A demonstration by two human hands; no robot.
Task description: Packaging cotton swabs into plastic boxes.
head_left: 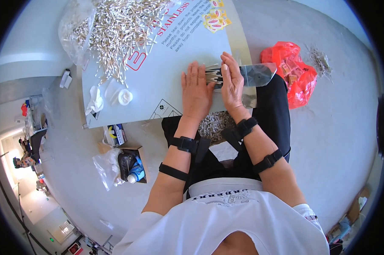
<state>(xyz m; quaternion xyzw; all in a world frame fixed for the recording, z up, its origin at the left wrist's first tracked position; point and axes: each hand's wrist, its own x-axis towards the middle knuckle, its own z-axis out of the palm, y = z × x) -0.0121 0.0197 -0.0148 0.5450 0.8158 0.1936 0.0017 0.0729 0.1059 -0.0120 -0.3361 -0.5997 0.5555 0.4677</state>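
A small bundle of cotton swabs lies between my two hands on the white-topped table, its sticks pointing from one hand toward the other. My left hand rests flat at the left end of the bundle, fingers stretched out and thumb touching the swabs. On the other side, my right hand stands on edge with its fingers extended, the palm toward the bundle. A clear plastic sleeve sticks out to the right from behind my right hand, over the table edge. How far the swabs reach into it is hidden.
A big heap of loose swabs spills from a clear bag at the far left. Nearer sit a white roll and yellow labels lie farther back. A red plastic bag and an open box stand on the floor.
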